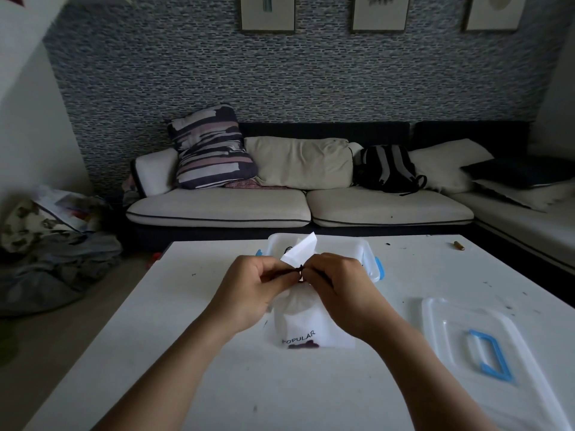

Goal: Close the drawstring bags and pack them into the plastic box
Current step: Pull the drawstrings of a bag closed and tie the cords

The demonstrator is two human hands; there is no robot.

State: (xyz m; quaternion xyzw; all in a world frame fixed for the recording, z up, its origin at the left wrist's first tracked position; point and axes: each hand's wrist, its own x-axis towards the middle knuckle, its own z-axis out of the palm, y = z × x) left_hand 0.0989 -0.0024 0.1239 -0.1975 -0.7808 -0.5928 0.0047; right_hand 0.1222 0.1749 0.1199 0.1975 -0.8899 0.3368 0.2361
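Over a white tabletop, the left hand and right hand each pinched the dark drawstring at the gathered neck of a white drawstring bag, which stood just before the open plastic box. Uneven pulling could probably slip the cord from either grip or tip the bag.

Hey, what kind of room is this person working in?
Most likely a home living room. A long cushioned sofa with a striped pillow stands behind the low white table, and framed pictures hang on the patterned wall.
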